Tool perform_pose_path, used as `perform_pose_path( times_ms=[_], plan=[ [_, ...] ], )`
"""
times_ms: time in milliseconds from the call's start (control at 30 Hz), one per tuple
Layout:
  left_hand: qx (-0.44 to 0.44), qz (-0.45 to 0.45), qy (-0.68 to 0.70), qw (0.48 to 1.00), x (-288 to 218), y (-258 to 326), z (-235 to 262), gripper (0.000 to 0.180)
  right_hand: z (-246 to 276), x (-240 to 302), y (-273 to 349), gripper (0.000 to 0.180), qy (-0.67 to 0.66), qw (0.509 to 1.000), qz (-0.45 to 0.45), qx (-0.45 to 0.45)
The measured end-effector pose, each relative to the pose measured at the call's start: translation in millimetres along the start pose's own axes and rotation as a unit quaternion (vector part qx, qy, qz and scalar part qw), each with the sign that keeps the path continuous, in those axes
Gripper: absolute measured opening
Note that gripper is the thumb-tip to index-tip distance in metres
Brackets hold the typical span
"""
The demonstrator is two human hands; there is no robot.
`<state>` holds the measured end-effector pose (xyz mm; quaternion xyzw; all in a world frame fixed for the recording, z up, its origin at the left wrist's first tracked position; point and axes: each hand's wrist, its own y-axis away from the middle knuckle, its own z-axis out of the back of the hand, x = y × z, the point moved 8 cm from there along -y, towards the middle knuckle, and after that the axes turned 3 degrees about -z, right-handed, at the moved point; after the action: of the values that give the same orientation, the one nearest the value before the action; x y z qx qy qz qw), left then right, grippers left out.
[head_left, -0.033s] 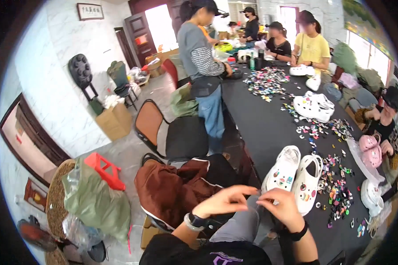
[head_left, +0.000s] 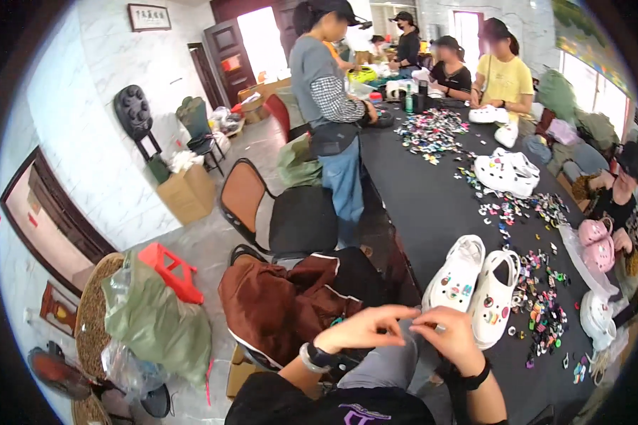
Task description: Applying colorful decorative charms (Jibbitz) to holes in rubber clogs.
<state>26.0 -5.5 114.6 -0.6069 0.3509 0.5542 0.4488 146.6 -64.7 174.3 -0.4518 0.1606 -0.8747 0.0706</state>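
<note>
In front of me, my left hand (head_left: 367, 329) has its index finger stretched out and its thumb apart. My right hand (head_left: 452, 336) meets it with fingers bent into a pinch; anything held there is too small to make out. Just beyond the hands, a white clog (head_left: 452, 273) with colourful charms on its toe rests on the black-covered table (head_left: 404, 205). Beside it on the right lies a second white clog (head_left: 495, 297), also decorated. Neither hand visibly grips a clog. A heap of small shoe charms (head_left: 542, 312) spreads to the right of the pair.
Another white clog pair (head_left: 507, 173) and a larger charm heap (head_left: 432, 133) lie farther up the table. Pink clogs (head_left: 597, 244) sit at the right edge. A brown jacket (head_left: 269, 304) drapes a chair at left, near a green bag (head_left: 156, 319). Several people work around the table.
The scene has shifted slightly to the right in the picture. Both hands keep almost the same pose, fingertips close together.
</note>
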Motion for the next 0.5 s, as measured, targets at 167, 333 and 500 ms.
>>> perform_pose_path(
  times_ms=[167,333,500],
  plan=[
    [-0.03,0.104,0.1,0.989,30.2,10.6,-15.5,0.051,-23.8,-20.8,20.2,0.01,-0.07,0.997,-0.025,-0.008],
    [0.046,0.136,0.172,0.975,55.7,24.6,-35.8,0.057,-41.1,-25.9,34.1,0.011,-0.081,0.996,-0.039,0.022],
    [-0.043,0.18,0.08,0.979,90.6,76.1,26.0,0.024,-43.6,-17.2,27.9,0.027,0.001,0.999,0.012,0.031]
  ],
)
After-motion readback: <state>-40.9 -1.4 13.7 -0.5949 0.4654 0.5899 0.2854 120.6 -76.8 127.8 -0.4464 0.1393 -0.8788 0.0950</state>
